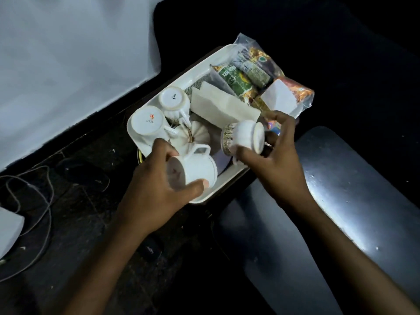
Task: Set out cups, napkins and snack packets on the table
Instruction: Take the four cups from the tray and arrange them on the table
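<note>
A white tray [181, 71] sits on a dark surface and holds cups, napkins and snack packets. My left hand [156, 189] grips a plain white cup [195, 169] lying on its side over the tray's near edge. My right hand [279, 164] holds a white cup with a patterned rim [244, 137], also tipped sideways above the tray. Two more cups [147, 123] [173, 100] stand upside down at the tray's left, and another ribbed cup [197, 133] lies between them and my hands. Folded white napkins [222, 105] lie in the middle. Snack packets [252, 71] fill the far right end.
A light wall [68, 64] runs along the left. A dark glossy table surface [341, 189] lies to the right of the tray. Cables [43, 196] and a white object [9, 228] lie on the dark floor at the left.
</note>
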